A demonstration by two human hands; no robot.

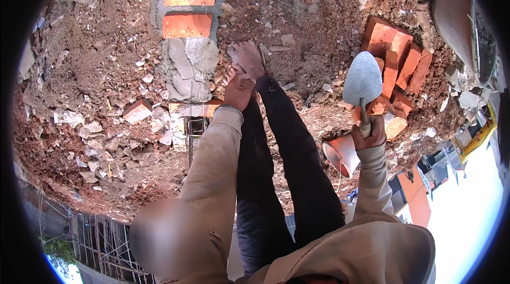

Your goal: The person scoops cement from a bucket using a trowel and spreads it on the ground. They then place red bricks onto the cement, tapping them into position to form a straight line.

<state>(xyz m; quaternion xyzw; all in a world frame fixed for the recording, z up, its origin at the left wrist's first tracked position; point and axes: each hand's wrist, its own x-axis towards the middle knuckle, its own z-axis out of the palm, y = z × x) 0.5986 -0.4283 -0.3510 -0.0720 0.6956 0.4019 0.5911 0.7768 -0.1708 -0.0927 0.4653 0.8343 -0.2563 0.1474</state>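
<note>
My right hand is closed round the handle of a trowel, whose grey, rounded blade points away from me beside a heap of bricks. My left hand is low by my bare feet, next to the mortar bed. Its fingers are mostly hidden, and whether it holds anything does not show. Grey mortar lies spread in a strip to its left. Beyond it, orange bricks sit in a row with mortar between them. Another brick lies across the near end of the mortar.
A taut string runs along the brick row. A reddish bucket lies tipped near my right forearm. One loose brick and rubble are at left. A metal basin-like container stands far right. Metal bars show below the near brick.
</note>
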